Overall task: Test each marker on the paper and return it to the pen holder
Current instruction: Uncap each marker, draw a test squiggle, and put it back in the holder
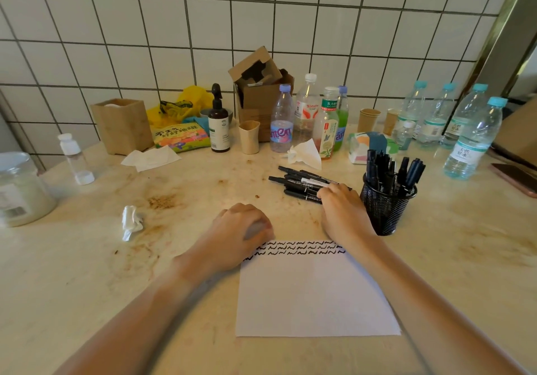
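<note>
Paper [313,293] lies nearest, squiggle rows along its far edge; left hand [241,233] curled at its far-left corner, likely pinning it; pen holder [388,200] just beyond-right; right hand [343,210] fingers resting on loose markers [302,184] beyond the paper, reaching for one, grip unclear.
</note>
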